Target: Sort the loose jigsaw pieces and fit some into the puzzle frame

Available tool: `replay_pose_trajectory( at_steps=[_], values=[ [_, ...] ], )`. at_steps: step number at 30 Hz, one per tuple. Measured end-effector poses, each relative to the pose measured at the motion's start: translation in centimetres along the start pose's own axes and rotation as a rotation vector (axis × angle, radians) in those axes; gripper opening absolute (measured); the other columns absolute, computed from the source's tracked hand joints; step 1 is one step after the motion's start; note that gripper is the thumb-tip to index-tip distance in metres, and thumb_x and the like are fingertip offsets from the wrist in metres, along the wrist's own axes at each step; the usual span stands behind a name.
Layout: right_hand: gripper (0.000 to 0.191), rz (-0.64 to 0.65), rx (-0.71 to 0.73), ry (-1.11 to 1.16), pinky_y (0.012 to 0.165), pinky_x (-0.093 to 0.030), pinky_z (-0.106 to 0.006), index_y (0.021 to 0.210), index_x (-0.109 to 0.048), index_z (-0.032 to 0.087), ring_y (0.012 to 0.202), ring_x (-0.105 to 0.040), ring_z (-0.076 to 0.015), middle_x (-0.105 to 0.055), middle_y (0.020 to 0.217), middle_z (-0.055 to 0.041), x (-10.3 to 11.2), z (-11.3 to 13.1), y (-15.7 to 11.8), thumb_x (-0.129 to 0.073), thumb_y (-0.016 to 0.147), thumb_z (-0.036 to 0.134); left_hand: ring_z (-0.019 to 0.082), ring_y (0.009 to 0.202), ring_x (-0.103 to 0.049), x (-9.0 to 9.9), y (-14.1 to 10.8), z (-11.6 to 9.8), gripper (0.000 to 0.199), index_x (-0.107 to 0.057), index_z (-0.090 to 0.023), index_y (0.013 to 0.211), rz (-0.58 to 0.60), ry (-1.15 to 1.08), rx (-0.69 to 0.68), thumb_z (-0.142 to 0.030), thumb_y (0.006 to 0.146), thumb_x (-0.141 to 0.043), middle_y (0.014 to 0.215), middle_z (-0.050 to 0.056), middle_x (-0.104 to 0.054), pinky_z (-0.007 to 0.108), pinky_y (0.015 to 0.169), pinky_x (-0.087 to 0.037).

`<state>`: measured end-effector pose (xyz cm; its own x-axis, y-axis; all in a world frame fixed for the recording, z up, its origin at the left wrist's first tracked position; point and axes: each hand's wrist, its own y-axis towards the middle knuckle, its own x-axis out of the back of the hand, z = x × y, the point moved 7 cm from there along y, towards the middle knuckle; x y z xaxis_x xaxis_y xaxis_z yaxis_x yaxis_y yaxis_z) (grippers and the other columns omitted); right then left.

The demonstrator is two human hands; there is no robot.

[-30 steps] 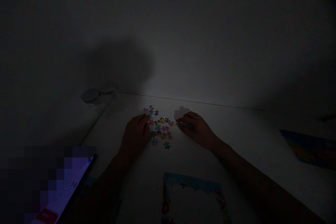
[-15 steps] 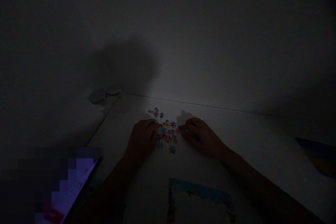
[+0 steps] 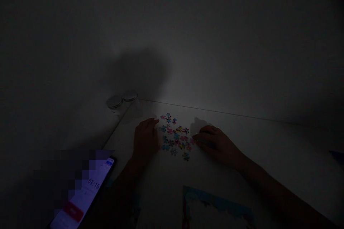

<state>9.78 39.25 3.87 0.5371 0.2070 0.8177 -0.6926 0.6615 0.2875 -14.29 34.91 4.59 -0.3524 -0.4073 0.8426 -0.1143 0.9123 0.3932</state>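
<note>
A loose cluster of small multicoloured jigsaw pieces lies on a white table. My left hand rests flat at the cluster's left edge, its fingertips close to the pieces and nothing visible in it. At the right edge, my right hand lies with curled fingertips at the nearest pieces; the dim light hides whether it holds one. Near the bottom of the view lies a partly visible blue-bordered jigsaw picture.
Two glass jars with metal lids stand at the table's far left corner. A lit phone showing a timer lies at the lower left, partly pixelated. A blue sheet shows at the right edge. A wall rises behind the table.
The whole view has shifted, so the table contents sit further right and the phone shows more. My hands now rest slightly wider apart at the cluster's sides.
</note>
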Motion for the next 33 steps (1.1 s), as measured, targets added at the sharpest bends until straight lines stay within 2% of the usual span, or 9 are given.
replay_pose_trajectory(
  at_steps=[5, 10, 15, 17, 19, 22, 25, 29, 33],
  values=[
    [0.026, 0.015, 0.001, 0.077, 0.087, -0.051, -0.043, 0.103, -0.075, 0.027, 0.096, -0.064, -0.0249, -0.068, 0.102, -0.0101, 0.1, -0.2, -0.1, -0.054, 0.092, 0.039, 0.026, 0.117, -0.055, -1.1, -0.2, -0.2, 0.036, -0.064, -0.021, 0.121, 0.065, 0.026, -0.027, -0.017, 0.091, -0.045, 0.125, 0.012, -0.062, 0.048, 0.102, -0.045],
    [0.030, -0.018, -0.155, 0.256, 0.079, -0.056, -0.038, 0.105, -0.072, 0.025, 0.092, -0.067, -0.0232, -0.070, 0.100, -0.0087, -0.2, -1.5, 0.1, -0.051, 0.093, 0.044, 0.030, 0.134, -0.041, -1.8, -0.4, -1.3, 0.042, -0.056, -0.028, 0.135, 0.156, 0.081, -0.132, -0.023, 0.094, -0.047, 0.145, 0.012, -0.047, 0.056, 0.109, -0.034],
    [0.033, -0.056, -0.241, 0.177, 0.078, -0.056, -0.037, 0.107, -0.071, 0.022, 0.090, -0.067, -0.0222, -0.068, 0.103, -0.0104, -0.7, -2.1, 2.0, -0.048, 0.095, 0.042, 0.030, 0.136, -0.040, -1.6, -0.5, -1.6, 0.038, -0.061, -0.027, 0.129, 0.170, 0.044, -0.124, -0.023, 0.093, -0.049, 0.145, 0.013, -0.047, 0.058, 0.111, -0.030],
    [0.032, -0.054, -0.196, 0.108, 0.083, -0.055, -0.038, 0.108, -0.071, 0.019, 0.092, -0.066, -0.0224, -0.067, 0.102, -0.0116, -1.0, -1.7, 3.8, -0.049, 0.095, 0.038, 0.029, 0.134, -0.042, -1.4, -0.4, -1.5, 0.038, -0.062, -0.025, 0.127, 0.146, 0.009, -0.116, -0.020, 0.092, -0.048, 0.142, 0.013, -0.051, 0.058, 0.112, -0.030],
    [0.032, -0.045, -0.079, 0.038, 0.091, -0.051, -0.041, 0.112, -0.071, 0.018, 0.100, -0.063, -0.0240, -0.067, 0.104, -0.0129, -1.6, -0.7, 5.9, -0.049, 0.095, 0.033, 0.028, 0.132, -0.044, -1.2, -0.2, -1.0, 0.041, -0.061, -0.023, 0.128, 0.101, -0.049, -0.084, -0.015, 0.090, -0.046, 0.139, 0.013, -0.053, 0.057, 0.112, -0.030],
    [0.031, -0.007, 0.082, -0.060, 0.096, -0.047, -0.046, 0.117, -0.070, 0.022, 0.109, -0.060, -0.0257, -0.068, 0.111, -0.0126, -2.9, 0.8, 8.7, -0.049, 0.095, 0.029, 0.025, 0.123, -0.053, -0.9, 0.2, 0.1, 0.047, -0.063, -0.021, 0.124, 0.010, -0.185, -0.026, -0.006, 0.085, -0.042, 0.130, 0.011, -0.060, 0.052, 0.109, -0.039],
    [0.031, 0.012, 0.135, -0.146, 0.095, -0.046, -0.045, 0.118, -0.070, 0.024, 0.111, -0.059, -0.0257, -0.069, 0.112, -0.0119, -3.8, 1.2, 9.9, -0.048, 0.095, 0.028, 0.022, 0.113, -0.059, -0.7, 0.6, 0.9, 0.046, -0.068, -0.020, 0.112, -0.047, -0.251, 0.011, -0.002, 0.079, -0.041, 0.118, 0.009, -0.067, 0.045, 0.103, -0.047],
    [0.033, -0.005, 0.098, -0.181, 0.093, -0.047, -0.044, 0.116, -0.071, 0.023, 0.106, -0.061, -0.0254, -0.069, 0.109, -0.0121, -3.1, -0.1, 9.0, -0.045, 0.096, 0.030, 0.021, 0.106, -0.062, -0.6, 0.7, 1.2, 0.041, -0.072, -0.021, 0.097, -0.059, -0.276, 0.029, -0.001, 0.076, -0.045, 0.108, 0.005, -0.070, 0.043, 0.100, -0.049],
    [0.036, -0.055, 0.017, -0.111, 0.092, -0.049, -0.044, 0.112, -0.072, 0.021, 0.100, -0.061, -0.0247, -0.068, 0.102, -0.0118, -1.4, -2.1, 6.7, -0.042, 0.097, 0.033, 0.021, 0.105, -0.063, -0.7, 0.6, 1.3, 0.040, -0.073, -0.022, 0.094, -0.056, -0.292, 0.049, -0.001, 0.075, -0.044, 0.108, 0.004, -0.070, 0.043, 0.099, -0.050]
  ],
)
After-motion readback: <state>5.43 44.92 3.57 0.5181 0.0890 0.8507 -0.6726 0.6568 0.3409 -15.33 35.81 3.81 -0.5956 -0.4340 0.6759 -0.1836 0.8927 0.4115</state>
